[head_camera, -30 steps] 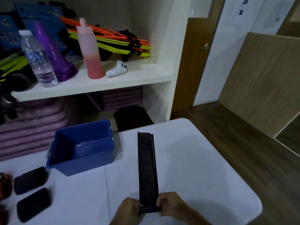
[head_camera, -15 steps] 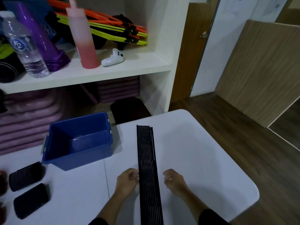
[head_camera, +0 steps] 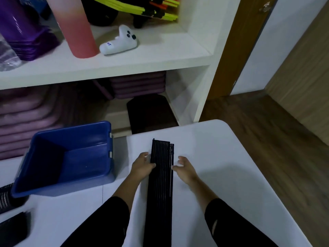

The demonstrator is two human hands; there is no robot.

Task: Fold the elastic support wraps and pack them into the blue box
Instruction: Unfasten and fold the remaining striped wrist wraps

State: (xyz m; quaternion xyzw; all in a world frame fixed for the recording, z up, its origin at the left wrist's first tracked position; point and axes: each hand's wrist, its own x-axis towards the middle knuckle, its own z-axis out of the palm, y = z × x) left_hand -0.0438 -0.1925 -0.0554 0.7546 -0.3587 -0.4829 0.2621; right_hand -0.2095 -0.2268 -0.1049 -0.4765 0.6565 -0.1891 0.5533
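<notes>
A long black ribbed elastic wrap [head_camera: 161,189] lies stretched out flat on the white table [head_camera: 231,175], running away from me. My left hand [head_camera: 142,166] is at its left edge near the far end, thumb touching the wrap and fingers loosely extended. On the opposite edge, my right hand [head_camera: 184,169] has its fingers spread and relaxed, the thumb tip just at the edge. The blue box [head_camera: 99,177] stands to the left of the wrap, tilted in this view and with nothing inside. Two folded black wraps [head_camera: 5,196] [head_camera: 12,230] lie at the table's left edge.
A white shelf unit [head_camera: 142,63] stands behind the table with a pink bottle [head_camera: 76,32], a white controller [head_camera: 121,41] and purple cones [head_camera: 23,32]. Purple mats [head_camera: 26,118] are stacked below. A dark stool [head_camera: 151,113] is behind the table; wood floor [head_camera: 267,131] lies to the right.
Both hands let go of the wrap's near end, then slid forward along its sides toward the far end, and their fingers uncurled. The view moved closer to the shelf.
</notes>
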